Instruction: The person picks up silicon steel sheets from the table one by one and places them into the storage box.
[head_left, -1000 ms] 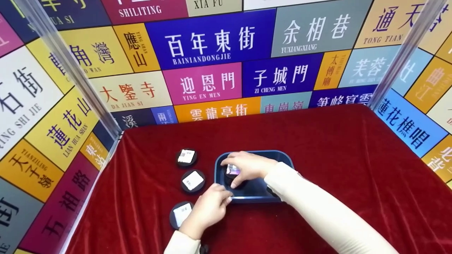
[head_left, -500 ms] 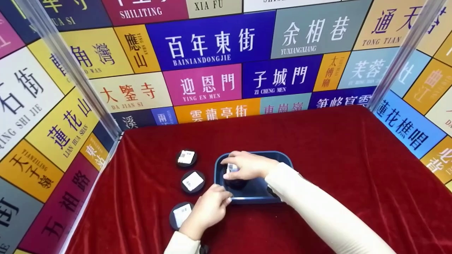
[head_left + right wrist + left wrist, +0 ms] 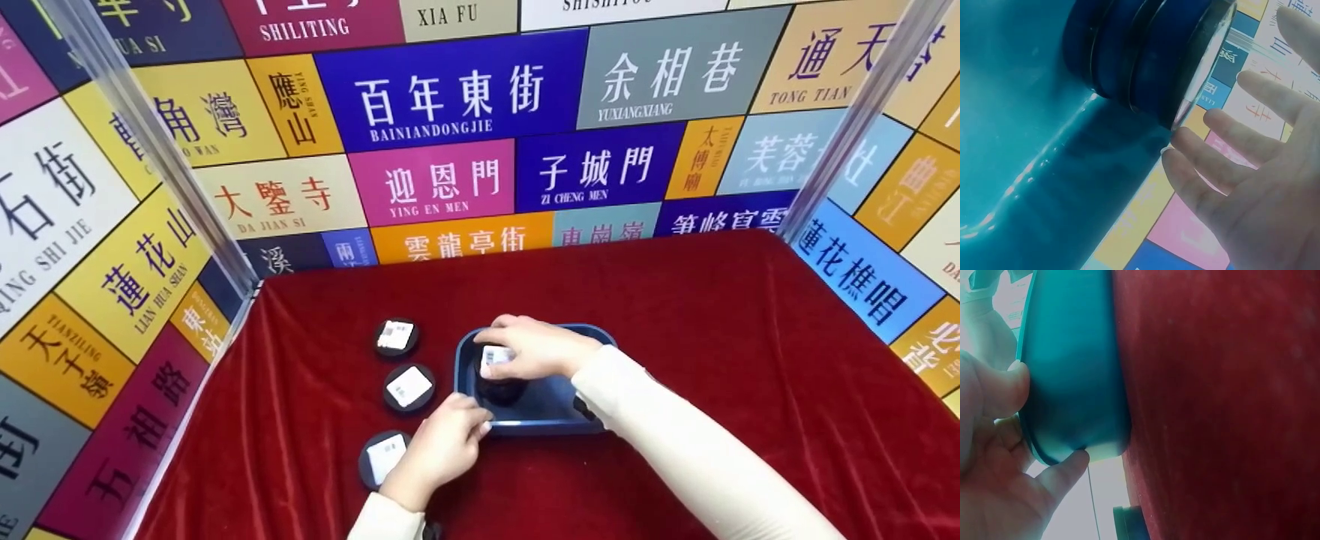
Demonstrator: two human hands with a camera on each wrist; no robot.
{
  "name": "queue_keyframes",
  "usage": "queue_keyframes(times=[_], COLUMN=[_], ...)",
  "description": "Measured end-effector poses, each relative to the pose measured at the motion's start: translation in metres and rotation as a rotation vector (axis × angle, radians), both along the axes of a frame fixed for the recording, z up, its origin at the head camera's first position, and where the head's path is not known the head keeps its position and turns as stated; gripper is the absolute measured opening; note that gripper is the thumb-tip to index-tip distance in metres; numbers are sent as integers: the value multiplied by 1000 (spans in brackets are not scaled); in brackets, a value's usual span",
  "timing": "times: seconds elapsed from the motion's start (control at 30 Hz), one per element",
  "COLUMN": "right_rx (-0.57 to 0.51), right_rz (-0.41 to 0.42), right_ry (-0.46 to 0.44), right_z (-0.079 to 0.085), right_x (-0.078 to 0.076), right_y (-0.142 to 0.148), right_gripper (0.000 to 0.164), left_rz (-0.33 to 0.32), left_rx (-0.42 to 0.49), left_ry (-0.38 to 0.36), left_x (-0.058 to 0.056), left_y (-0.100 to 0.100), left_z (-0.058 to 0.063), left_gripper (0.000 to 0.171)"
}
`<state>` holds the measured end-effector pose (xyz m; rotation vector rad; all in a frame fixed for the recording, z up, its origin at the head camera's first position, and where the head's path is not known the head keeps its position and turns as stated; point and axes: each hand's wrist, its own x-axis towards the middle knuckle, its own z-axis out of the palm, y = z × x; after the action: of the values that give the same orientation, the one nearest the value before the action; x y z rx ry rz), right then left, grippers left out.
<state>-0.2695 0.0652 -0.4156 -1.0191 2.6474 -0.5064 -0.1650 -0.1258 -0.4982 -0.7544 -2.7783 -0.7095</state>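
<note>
A blue plastic tub [image 3: 544, 427] sits on the red cloth. My left hand [image 3: 448, 441] holds its near left corner; in the left wrist view the thumb [image 3: 1013, 391] lies on the rim and a finger touches the outer wall. Inside the tub, at its left end, stands a stack of round black containers [image 3: 1129, 50], whose top bears a white label [image 3: 495, 357]. Over that stack is my right hand [image 3: 536, 351]. The right wrist view has its fingers [image 3: 1207, 160] spread and loose beside the stack's top, the lowest fingertips close to its edge; contact is unclear.
Left of the tub, three round black discs with white labels lie in a rough column: a far one [image 3: 396, 337], a middle one [image 3: 409, 387] and a near one [image 3: 385, 456], partly behind my left wrist. Lettered panels [image 3: 450, 97] wall in the table's back and sides.
My right thumb has risen from low beside the stack to its top, and the hand has shifted slightly right. The stack's top now shows a white label instead of a shiny purplish surface. My left hand stays put.
</note>
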Motion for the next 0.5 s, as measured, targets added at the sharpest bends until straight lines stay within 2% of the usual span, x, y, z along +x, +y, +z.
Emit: queue_keyframes(times=[0.33, 0.5], right_rx=[-41, -51], right_rz=[-15, -10], right_ry=[38, 68], right_z=[-3, 1], right_x=[7, 13], right_y=[14, 17], right_gripper=[58, 57], left_rz=[-11, -4], left_rx=[-3, -2], left_ry=[0, -8], left_x=[0, 0], left_y=[0, -1], left_z=[0, 0], left_gripper=[10, 10])
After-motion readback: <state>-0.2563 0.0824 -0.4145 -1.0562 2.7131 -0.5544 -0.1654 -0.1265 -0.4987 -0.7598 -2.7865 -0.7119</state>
